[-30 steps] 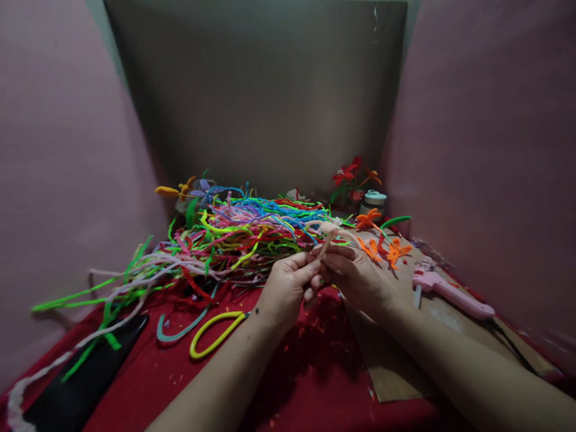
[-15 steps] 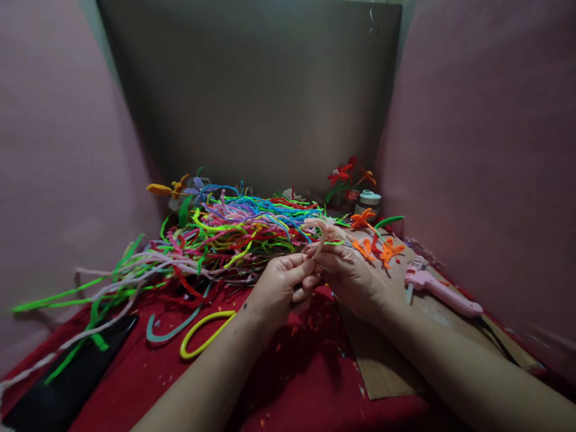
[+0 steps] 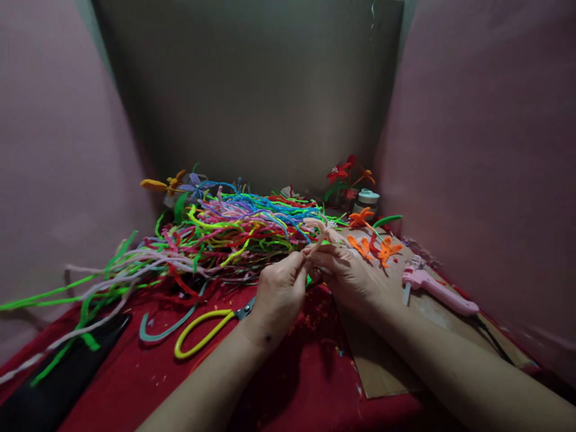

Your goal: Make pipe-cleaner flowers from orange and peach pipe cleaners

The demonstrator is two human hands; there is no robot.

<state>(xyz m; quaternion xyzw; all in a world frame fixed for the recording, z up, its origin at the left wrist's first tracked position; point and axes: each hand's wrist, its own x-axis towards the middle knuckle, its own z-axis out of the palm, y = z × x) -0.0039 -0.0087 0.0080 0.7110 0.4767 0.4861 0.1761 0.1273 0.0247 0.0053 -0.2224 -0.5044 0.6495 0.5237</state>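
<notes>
My left hand [image 3: 282, 291] and my right hand [image 3: 348, 273] meet in the middle, fingertips pressed together. Between them they pinch a pale peach pipe-cleaner piece [image 3: 320, 233], whose looped top sticks up above the fingers. A bit of green shows just below my fingertips. Behind the hands lies a big heap of coloured pipe cleaners [image 3: 252, 219]. Scissors with yellow handles [image 3: 202, 342] rest beside my left wrist, their blades partly hidden by it. Orange pipe-cleaner flowers [image 3: 387, 252] lie beyond my right hand.
A pink glue gun [image 3: 443, 292] lies on a brown board [image 3: 382, 375] at the right. A pale-lidded jar [image 3: 368, 197] and red flowers [image 3: 338, 173] stand behind. A black flat object [image 3: 67, 378] and a light-blue curved strip [image 3: 166, 336] are at the left.
My left hand has rolled over, its back now turned more upward, and more of the scissors shows. The peach piece stays between both hands. The whole view has shifted slightly.
</notes>
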